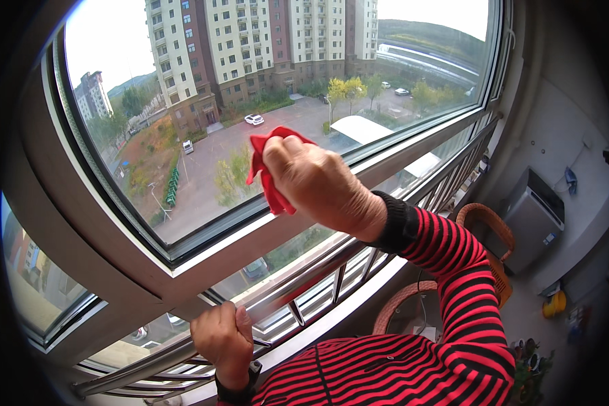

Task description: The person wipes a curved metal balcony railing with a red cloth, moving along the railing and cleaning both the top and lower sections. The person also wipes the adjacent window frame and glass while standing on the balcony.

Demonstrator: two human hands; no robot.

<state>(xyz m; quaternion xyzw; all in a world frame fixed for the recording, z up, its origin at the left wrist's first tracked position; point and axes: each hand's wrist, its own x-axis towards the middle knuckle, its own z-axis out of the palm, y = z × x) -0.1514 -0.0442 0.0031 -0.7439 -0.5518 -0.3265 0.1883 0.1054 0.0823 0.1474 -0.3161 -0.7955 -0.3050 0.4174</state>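
A red cloth (271, 181) is bunched in my right hand (316, 177), whose fingers are closed around it. The hand is raised in front of the large window pane (223, 159), just above the lower frame bar. Whether the cloth presses on the glass is hard to tell. Lower down, my left hand (224, 337) grips the shiny metal railing (287, 291) that runs along the inside of the window. Its fingers wrap over the rail, with the thumb toward the right. Both arms wear red and black striped sleeves.
Below the rail stand thin metal bars (338, 283) and a white sill. On the right are a woven chair (484, 215), a grey washing machine (536, 210), a yellow object (554, 304) on the floor and a potted plant (531, 369). Outside, tall buildings (250, 40) and a car park show.
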